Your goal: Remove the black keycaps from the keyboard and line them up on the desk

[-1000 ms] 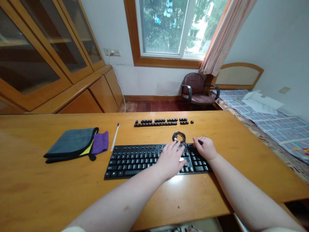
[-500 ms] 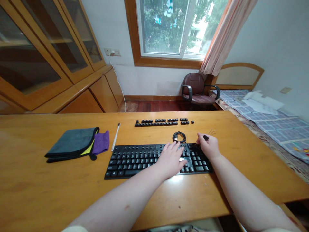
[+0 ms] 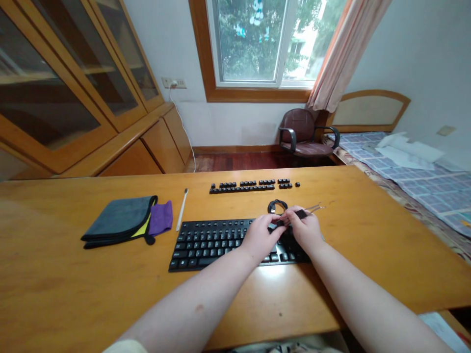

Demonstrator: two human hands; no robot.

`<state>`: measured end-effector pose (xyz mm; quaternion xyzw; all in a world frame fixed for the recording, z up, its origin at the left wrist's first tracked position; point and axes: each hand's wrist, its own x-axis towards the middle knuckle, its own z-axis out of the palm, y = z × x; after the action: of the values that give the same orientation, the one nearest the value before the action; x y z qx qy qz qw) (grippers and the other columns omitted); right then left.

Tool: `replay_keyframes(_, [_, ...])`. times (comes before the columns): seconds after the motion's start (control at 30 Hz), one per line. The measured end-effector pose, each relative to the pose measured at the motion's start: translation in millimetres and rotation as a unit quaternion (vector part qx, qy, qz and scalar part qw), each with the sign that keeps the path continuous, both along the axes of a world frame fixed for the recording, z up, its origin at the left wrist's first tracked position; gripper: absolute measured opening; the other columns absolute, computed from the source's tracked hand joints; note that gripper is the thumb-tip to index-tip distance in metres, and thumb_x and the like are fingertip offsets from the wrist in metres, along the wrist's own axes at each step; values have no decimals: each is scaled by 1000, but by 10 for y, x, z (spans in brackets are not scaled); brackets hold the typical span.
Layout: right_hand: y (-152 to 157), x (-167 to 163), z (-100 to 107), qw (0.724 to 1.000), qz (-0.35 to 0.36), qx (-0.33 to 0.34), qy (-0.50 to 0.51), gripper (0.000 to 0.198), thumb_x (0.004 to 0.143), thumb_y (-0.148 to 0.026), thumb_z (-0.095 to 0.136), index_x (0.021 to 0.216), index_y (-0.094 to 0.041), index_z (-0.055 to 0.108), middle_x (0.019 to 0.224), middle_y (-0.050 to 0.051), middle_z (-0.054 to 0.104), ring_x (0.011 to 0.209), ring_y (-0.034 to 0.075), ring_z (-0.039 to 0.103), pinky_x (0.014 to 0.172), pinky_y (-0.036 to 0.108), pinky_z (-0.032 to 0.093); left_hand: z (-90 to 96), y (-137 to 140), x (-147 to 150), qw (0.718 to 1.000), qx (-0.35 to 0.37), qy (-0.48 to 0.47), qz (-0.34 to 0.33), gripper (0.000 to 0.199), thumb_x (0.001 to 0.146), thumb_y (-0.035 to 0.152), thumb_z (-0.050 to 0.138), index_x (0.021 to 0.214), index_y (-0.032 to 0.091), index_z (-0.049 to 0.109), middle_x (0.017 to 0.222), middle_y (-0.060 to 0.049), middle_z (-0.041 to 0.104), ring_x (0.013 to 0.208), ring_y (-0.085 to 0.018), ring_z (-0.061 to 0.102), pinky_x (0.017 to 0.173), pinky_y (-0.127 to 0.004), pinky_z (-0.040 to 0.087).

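A black keyboard [image 3: 209, 245] lies on the desk, with bare sockets along its top row. My right hand [image 3: 306, 230] is closed around a keycap puller [image 3: 301, 214], whose thin wires stick out to the right past a black handle. Against it, over the right part of the keyboard, my left hand [image 3: 259, 238] pinches a small black keycap [image 3: 280, 223], mostly covered by the fingers. Behind the hands is the keyboard's coiled cable [image 3: 276, 205]. Removed keycaps [image 3: 253, 188] stand in two rows farther back.
A white brush [image 3: 182, 211] lies left of the keyboard. Beside it are a folded grey cloth [image 3: 117, 220] and a purple cloth [image 3: 161, 218] on the wooden desk [image 3: 125, 289]. A chair [image 3: 300, 132] and a bed [image 3: 397, 171] stand beyond the desk.
My left hand has lifted off the keys and come together with my right hand, its spread fingers now pinched. The right hand has moved left with the puller. The view has shifted slightly.
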<state>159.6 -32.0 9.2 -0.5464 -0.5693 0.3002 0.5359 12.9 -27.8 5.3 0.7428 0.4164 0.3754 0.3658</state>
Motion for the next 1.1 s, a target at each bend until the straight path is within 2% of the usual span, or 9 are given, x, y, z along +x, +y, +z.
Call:
replay_keyframes(0.13, [13, 109, -65, 1000, 12, -11, 8, 24, 81, -36, 55, 66, -19, 63, 58, 2, 63, 51, 16, 59, 51, 26, 48, -2, 10, 7, 1000, 5, 4, -8, 21, 80, 24, 57, 100, 21, 63, 97, -3, 67, 91, -18, 60, 85, -32, 46])
replay_keyframes(0.33, [45, 126, -85, 998, 54, -6, -38, 18, 82, -34, 56, 73, -19, 62, 67, 2, 62, 63, 17, 59, 62, 29, 47, 14, 25, -2, 999, -20, -27, 26, 17, 80, 22, 57, 95, 21, 63, 93, -2, 67, 87, -17, 61, 81, -30, 47])
replay_keyframes(0.47, [54, 103, -77, 997, 62, 9, -39, 18, 81, -31, 57, 68, -19, 59, 70, 1, 61, 67, 16, 58, 68, 30, 46, 10, 30, -6, 999, -21, -29, 34, 15, 78, 23, 59, 93, 21, 63, 91, -2, 66, 86, -18, 60, 80, -30, 47])
replay_keyframes(0.57, [55, 94, -76, 997, 54, 25, -42, 18, 79, -31, 59, 66, -19, 59, 72, 2, 61, 70, 17, 58, 71, 30, 46, 0, 38, -2, 999, -25, -26, 29, 15, 79, 23, 58, 93, 21, 63, 92, -2, 66, 86, -18, 60, 81, -31, 47])
replay_keyframes(0.73, [44, 85, -82, 999, 28, 5, -45, 16, 78, -31, 60, 69, -18, 62, 67, 3, 62, 67, 17, 59, 67, 30, 46, -7, 43, 3, 999, -26, -17, 27, 16, 79, 26, 58, 94, 20, 63, 89, -3, 65, 84, -18, 59, 79, -30, 47])
replay_keyframes(0.9, [29, 80, -88, 997, 49, 59, -24, 12, 77, -25, 62, 67, -20, 63, 70, 2, 63, 69, 16, 58, 69, 29, 47, -8, 30, -2, 999, -24, -13, 16, 16, 79, 25, 59, 93, 20, 63, 88, -2, 65, 84, -18, 59, 77, -30, 46])
replay_keyframes(1.1, [37, 88, -91, 994, 71, 79, -21, 12, 77, -25, 63, 67, -20, 66, 71, 2, 63, 71, 17, 59, 70, 31, 48, -4, 34, -3, 999, -30, -12, 18, 16, 79, 24, 59, 93, 19, 64, 89, -3, 65, 84, -17, 58, 79, -31, 46])
